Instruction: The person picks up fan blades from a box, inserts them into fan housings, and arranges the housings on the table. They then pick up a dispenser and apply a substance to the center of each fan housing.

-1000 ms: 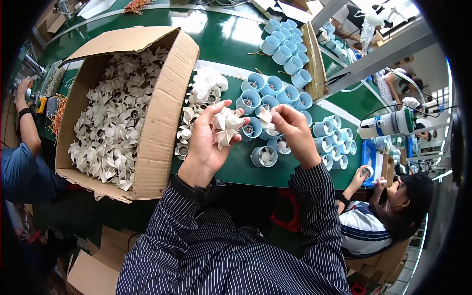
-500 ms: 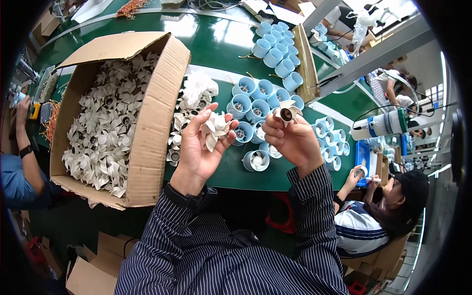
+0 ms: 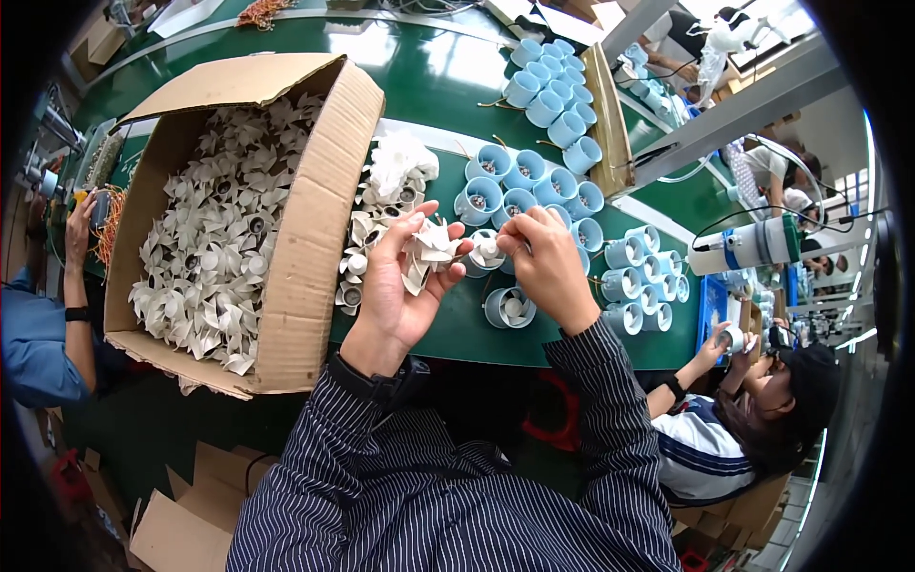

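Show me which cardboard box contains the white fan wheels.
The large cardboard box to the left of the left hand: white fan wheels lie piled inside, while none show in the open box at the lower left.

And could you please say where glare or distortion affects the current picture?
In the head view, glare whitens a patch of the green table; in that head view, fisheye distortion bends edges near the rim, and the corners go black.

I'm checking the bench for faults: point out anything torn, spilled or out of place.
The cardboard box looks damaged: its near lower edge is ragged, with a torn scrap jutting out. White fan wheels also lie loose on the green bench beside it, in an untidy heap. Nothing else stands out.
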Motion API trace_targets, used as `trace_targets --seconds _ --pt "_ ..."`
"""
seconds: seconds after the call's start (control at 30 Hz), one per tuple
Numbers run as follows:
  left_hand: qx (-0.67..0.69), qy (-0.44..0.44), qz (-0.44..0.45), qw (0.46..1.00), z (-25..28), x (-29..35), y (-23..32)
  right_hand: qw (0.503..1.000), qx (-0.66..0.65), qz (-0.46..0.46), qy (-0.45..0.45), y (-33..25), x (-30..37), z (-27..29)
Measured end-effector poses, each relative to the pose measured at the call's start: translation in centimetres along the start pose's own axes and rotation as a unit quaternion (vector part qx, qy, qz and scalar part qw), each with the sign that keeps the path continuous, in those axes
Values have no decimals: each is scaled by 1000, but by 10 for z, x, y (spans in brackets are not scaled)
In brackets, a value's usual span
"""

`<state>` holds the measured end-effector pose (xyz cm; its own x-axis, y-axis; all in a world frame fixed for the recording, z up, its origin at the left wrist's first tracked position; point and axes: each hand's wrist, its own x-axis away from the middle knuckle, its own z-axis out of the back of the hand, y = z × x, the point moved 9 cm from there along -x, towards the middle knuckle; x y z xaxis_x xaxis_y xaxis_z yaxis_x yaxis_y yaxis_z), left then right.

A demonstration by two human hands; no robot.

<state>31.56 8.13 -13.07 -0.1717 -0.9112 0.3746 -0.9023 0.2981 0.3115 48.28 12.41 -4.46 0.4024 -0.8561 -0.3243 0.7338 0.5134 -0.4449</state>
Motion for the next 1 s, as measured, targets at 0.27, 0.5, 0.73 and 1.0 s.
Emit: trace_targets --seconds 0.27,0.5,0.73,1.0 --pt "-31 -21 -1 999 3 0 -3 998 -46 -34 -14 -12 -6 2" --pt "-73 -62 -9 995 -8 1 -3 996 86 26 -29 -26 -4 -7" --pt "-128 -73 0 989 -18 5 -6 974 -215 -70 -28 -39 -5 27" --pt "-114 -123 45 985 -35 11 -23 887 -456 -45 -55 -7 22 26"
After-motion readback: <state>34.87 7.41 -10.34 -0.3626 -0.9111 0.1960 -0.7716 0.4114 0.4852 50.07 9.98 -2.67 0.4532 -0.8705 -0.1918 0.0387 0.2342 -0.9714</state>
